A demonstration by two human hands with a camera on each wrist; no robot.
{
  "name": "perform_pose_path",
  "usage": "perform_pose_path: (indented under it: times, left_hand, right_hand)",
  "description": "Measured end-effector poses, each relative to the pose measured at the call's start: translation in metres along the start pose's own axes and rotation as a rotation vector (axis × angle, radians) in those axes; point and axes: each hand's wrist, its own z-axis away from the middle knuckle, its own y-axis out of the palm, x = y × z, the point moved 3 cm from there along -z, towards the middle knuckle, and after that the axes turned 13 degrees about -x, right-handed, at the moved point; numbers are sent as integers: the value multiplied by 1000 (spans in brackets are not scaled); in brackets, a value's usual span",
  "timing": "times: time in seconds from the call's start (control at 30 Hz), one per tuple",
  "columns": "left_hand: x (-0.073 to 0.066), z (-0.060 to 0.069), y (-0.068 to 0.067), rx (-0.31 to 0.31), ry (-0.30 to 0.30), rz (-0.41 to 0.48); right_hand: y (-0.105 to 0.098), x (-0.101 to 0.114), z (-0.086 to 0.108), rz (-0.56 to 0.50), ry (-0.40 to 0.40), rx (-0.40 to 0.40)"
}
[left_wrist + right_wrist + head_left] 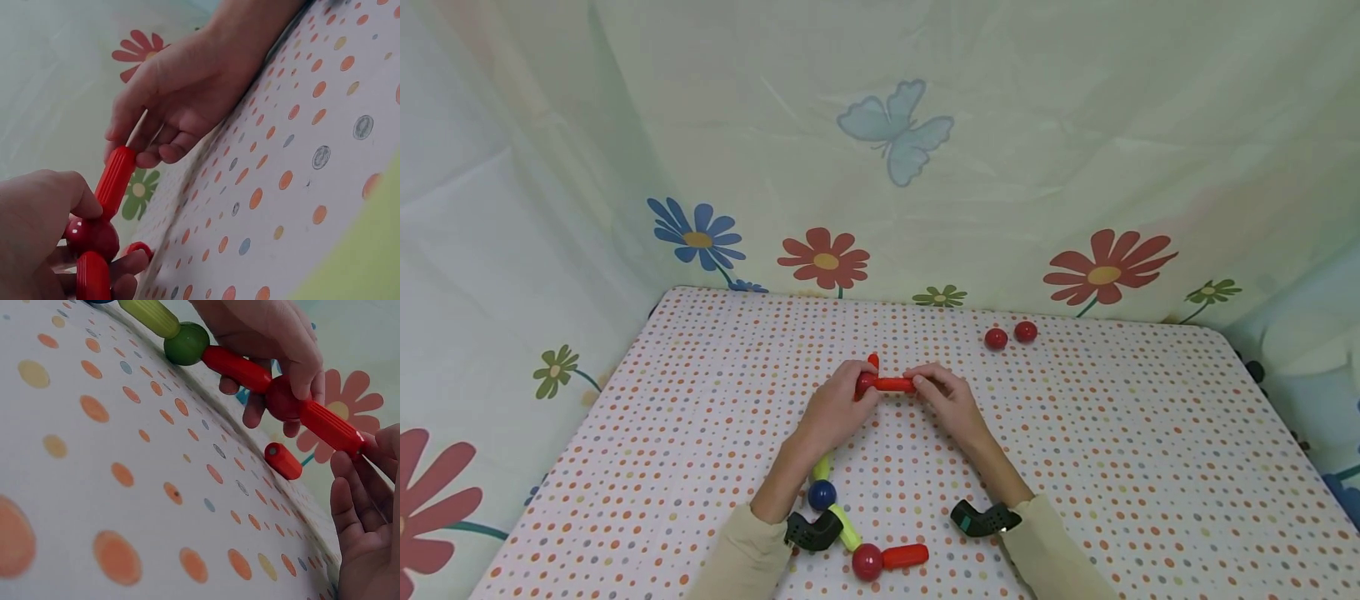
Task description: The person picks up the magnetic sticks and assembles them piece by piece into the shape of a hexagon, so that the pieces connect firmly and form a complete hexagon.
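My left hand grips a shiny red ball between thumb and fingers. A ribbed red rod meets that ball on its right side, and my right hand pinches the rod's far end with thumb and fingertips. From the ball's other side runs a second red rod, joined to a green ball and a yellow-green rod. In the head view my left hand hides the green ball. A loose red rod lies on the table just beyond the left hand.
The chain continues toward me under the left forearm: a blue ball, a yellow-green rod, a red ball and a red rod. Two red balls sit near the back edge of the dotted table, before a flowered curtain.
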Motion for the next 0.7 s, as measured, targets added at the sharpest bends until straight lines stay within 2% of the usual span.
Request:
perform_pose_path:
  times: [0.17,0.27,0.4,0.53,0.7]
  left_hand:
    - [2,-1,-1,-17,1,-43]
    - [3,-2,-1,-17,5,-41]
    - [4,-2,-1,-26,-4,-24]
    - [5,-2,-1,-23,0,-15]
    - [4,-1,-2,-10,22,2]
  right_hand:
    - [0,0,0,-36,27,21]
    - [1,0,0,-30,51,28]
    - [1,0,0,3,45,12]
    - [-1,0,-1,150,-24,-80]
    - [-15,-3,-10,403,-157,-287]
